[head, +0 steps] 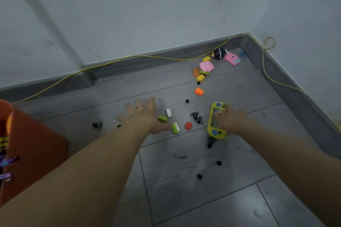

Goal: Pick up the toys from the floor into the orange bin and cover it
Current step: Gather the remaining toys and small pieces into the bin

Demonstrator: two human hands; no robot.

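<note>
The orange bin [35,155] stands at the left edge with a few toys showing inside. My left hand [142,116] hovers over the grey floor with fingers spread, just left of a green block [162,119], a white block [168,112] and a green-and-white block [175,128]. My right hand [230,120] rests on a yellow handheld game toy [215,121], fingers curled over its right edge. A red disc [188,126] lies between the hands. Small black pieces [197,117] are scattered around. No lid is in view.
More toys sit toward the far corner: an orange piece [199,91], a yellow block [200,77], a pink toy [206,66], a pink camera toy [232,59] and a black figure [220,53]. A yellow cable [147,56] runs along the skirting.
</note>
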